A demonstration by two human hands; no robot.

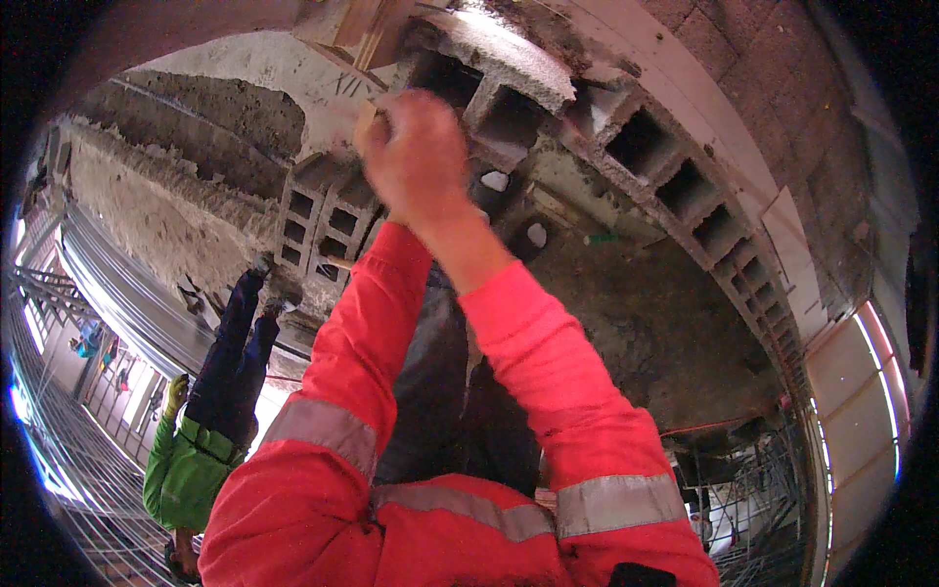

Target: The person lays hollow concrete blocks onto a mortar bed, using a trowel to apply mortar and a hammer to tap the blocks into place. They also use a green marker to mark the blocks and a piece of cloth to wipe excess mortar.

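Both my arms, in red-orange sleeves with grey bands, reach forward and meet over the blockwork. My right hand [427, 161] is curled and smeared by motion; it overlaps my left hand, which is mostly hidden at the end of its sleeve. A tan, wood-coloured piece [368, 127] shows at the curled fingers; its kind is unclear. Just beyond are thin dark spikes like nails [347, 86] and a wooden board [364, 31]. Hollow concrete blocks [504, 112] lie close to the right of the hands, and more blocks [318, 217] stand to the left below them.
A curved row of hollow blocks [675, 181] runs down the right side. Small white lumps [496, 181] and a green item [601, 239] lie on the ground. At left, a person in a green top [196, 470] stands near a rough trench wall [166, 196] and metal sheets [127, 303].
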